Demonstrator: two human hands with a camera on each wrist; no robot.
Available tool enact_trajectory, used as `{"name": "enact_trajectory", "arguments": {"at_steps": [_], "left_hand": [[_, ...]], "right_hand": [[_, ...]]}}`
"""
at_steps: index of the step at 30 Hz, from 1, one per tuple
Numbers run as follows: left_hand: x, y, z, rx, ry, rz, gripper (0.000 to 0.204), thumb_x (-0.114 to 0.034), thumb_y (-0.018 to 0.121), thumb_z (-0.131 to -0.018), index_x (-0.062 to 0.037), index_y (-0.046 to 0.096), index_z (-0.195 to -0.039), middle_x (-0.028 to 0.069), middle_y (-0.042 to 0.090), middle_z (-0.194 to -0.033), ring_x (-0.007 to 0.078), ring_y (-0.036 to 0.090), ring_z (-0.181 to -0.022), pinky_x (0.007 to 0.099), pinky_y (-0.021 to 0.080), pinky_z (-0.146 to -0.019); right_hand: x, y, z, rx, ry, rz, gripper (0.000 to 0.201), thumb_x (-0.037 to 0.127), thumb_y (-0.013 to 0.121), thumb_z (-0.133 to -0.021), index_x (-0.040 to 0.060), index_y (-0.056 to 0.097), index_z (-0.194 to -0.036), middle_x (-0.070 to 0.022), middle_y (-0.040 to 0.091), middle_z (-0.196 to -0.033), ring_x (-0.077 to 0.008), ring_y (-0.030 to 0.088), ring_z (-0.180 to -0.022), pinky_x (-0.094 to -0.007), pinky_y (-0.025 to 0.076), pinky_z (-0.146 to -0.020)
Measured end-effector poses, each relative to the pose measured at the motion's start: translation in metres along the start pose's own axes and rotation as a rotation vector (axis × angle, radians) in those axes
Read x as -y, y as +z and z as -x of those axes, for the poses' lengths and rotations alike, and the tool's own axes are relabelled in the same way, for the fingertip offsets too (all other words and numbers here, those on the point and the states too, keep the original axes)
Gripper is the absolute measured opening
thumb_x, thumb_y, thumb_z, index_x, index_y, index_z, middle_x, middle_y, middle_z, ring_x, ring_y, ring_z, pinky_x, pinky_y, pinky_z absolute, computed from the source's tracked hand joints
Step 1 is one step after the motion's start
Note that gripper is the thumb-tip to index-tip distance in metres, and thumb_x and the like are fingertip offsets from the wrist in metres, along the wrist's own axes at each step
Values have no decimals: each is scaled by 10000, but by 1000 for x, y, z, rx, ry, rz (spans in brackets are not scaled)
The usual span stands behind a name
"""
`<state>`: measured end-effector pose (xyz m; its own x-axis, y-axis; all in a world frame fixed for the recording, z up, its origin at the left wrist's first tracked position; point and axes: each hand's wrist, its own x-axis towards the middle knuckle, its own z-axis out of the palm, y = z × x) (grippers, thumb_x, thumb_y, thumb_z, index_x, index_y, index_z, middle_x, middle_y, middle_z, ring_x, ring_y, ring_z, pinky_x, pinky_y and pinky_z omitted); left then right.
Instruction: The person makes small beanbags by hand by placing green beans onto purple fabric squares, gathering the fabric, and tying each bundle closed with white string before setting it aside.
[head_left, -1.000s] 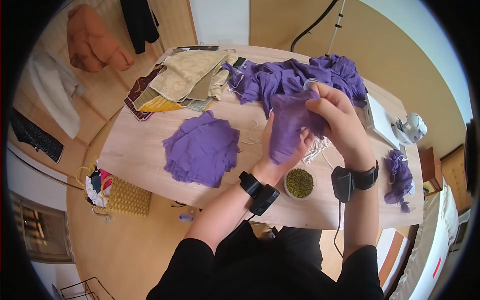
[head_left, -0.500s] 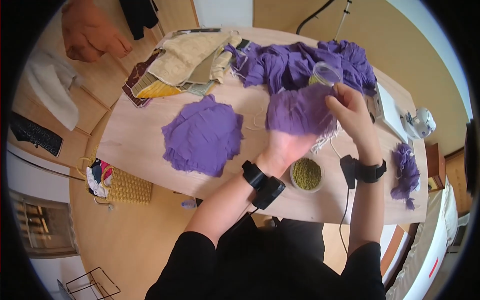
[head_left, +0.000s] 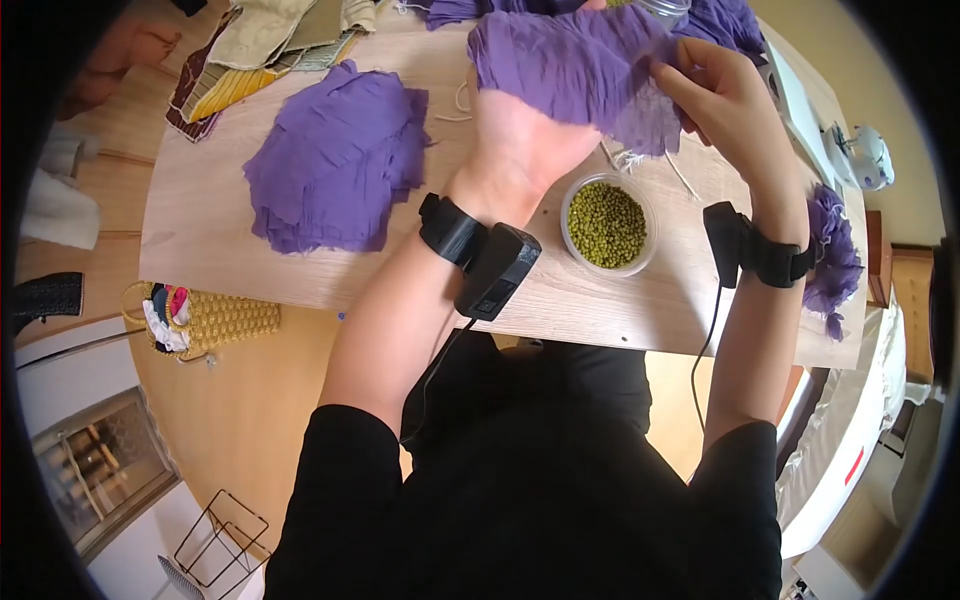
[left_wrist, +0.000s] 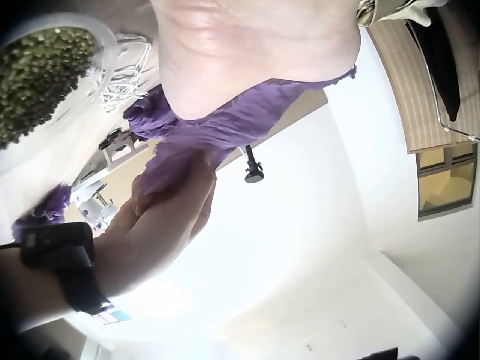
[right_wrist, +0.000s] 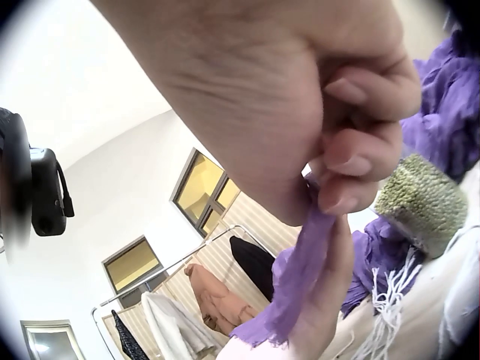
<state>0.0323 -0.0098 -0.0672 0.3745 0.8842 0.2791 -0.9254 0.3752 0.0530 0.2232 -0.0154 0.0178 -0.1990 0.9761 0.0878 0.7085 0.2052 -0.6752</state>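
Pinching the purple cloth (head_left: pixel 560 65) at its right end with the right hand (head_left: pixel 728 112), thumb against bent fingers. In the right wrist view, fingers plainly curled, a gathered strip hanging down from the grip. Supporting from below with the left hand (head_left: pixel 527 140): palm up, heel bare, fingers mostly hidden under fabric; seemingly laid out rather than curled, going by the spread, but not fully visible.

Step in hand, by judgement: spreading cloth across the left palm. To do well: level the palm, pinch lightly near the edge, draw sideways only until creases flatten. No hard tugging; thin-looking weave with ragged edges, likely to stretch or shed threads. Best to centre over the palm and to free the bunched part at the right fingers, for fewer folds.

Position of cloth: on top of the left hand, covering the fingers, right end in the right pinch; raised above the table (head_left: pixel 590 305), not lying on it.

Further out: open tub of green beans (head_left: pixel 605 222) on the tabletop, just on the near side of the cloth. Worth passing well above, to avoid knocking or dragging a corner through. White strings (head_left: pixel 628 160) beyond it, partly behind fabric. Apart, off to the left: pile of purple pieces (head_left: pixel 340 165). At the top edge: second clear tub (head_left: pixel 668 8), partly cut off, contents hard to make out.
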Motion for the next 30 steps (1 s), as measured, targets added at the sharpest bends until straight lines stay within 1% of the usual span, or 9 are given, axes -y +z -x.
{"name": "enact_trajectory", "arguments": {"at_steps": [4, 5, 8, 10, 12, 16, 22, 26, 30], "left_hand": [[-2, -2, -5, -42, -59, 61, 546, -461, 402, -1125, -37, 579, -1420, 187, 600, -1491, 339, 583, -1363, 492, 436, -1201], [-2, 3, -7, -19, -56, 52, 546, -461, 402, -1125, -37, 579, -1420, 187, 600, -1491, 339, 583, -1363, 492, 436, -1201], [-2, 13, -3, -99, -61, -39, 575, -498, 424, -1119, -41, 556, -1442, 204, 588, -1499, 350, 585, -1365, 501, 451, -1187], [-1, 11, -3, -78, -94, -9, 603, -470, 379, -1121, -21, 507, -1503, 207, 517, -1567, 342, 502, -1447, 519, 376, -1247], [-2, 6, -2, -16, -109, 5, 641, -488, 335, -1131, -11, 473, -1537, 201, 497, -1581, 338, 468, -1480, 518, 360, -1262], [2, 15, 6, -74, -48, -191, 708, -531, 256, -1139, -11, 414, -1593, 204, 474, -1595, 349, 457, -1487, 481, 337, -1280], [1, 13, 4, -62, -6, -201, 730, -549, 282, -1130, 1, 410, -1591, 215, 467, -1617, 345, 474, -1473, 477, 327, -1282], [-1, 10, 2, -77, -1, -102, 705, -522, 347, -1128, 8, 409, -1588, 211, 488, -1605, 339, 487, -1465, 476, 333, -1278], [-4, 6, 0, -38, -59, 124, 668, -476, 440, -1120, 12, 419, -1575, 220, 503, -1591, 342, 506, -1453, 500, 352, -1267]], "right_hand": [[-3, -6, 8, -56, -77, 116, 289, 273, 780, -940, 8, 674, -894, -25, 591, -654, -80, 543, -589, -286, 415, -543], [0, -5, 12, -205, -203, 256, 292, 314, 797, -937, 38, 704, -928, -48, 607, -676, -131, 548, -589, -299, 426, -561], [32, -2, 30, -386, -193, 166, 160, 144, 793, -919, 69, 745, -1052, -56, 688, -828, -161, 584, -649, -330, 464, -604], [43, 2, 35, -348, -421, 239, 281, -3, 726, -892, 80, 755, -1159, -97, 737, -1095, -245, 694, -960, -367, 554, -793], [44, 14, 35, -307, -671, 337, 358, -42, 695, -852, 61, 758, -1189, -114, 725, -1240, -336, 667, -1132, -425, 550, -945], [43, 37, 44, -110, -657, 476, 392, 36, 675, -872, 33, 717, -1262, -112, 699, -1377, -336, 621, -1319, -478, 450, -1154], [50, 25, 44, -118, -632, 292, 332, -7, 655, -920, 31, 716, -1244, -140, 727, -1274, -366, 691, -1167, -478, 505, -1084], [49, 13, 61, -166, -532, 81, 268, -34, 684, -900, 24, 744, -1155, -158, 740, -1124, -356, 715, -1031, -410, 575, -877], [39, 8, 86, 70, -382, 110, 225, -9, 731, -866, 19, 754, -1088, -144, 757, -1019, -347, 718, -990, -422, 583, -856]]}}
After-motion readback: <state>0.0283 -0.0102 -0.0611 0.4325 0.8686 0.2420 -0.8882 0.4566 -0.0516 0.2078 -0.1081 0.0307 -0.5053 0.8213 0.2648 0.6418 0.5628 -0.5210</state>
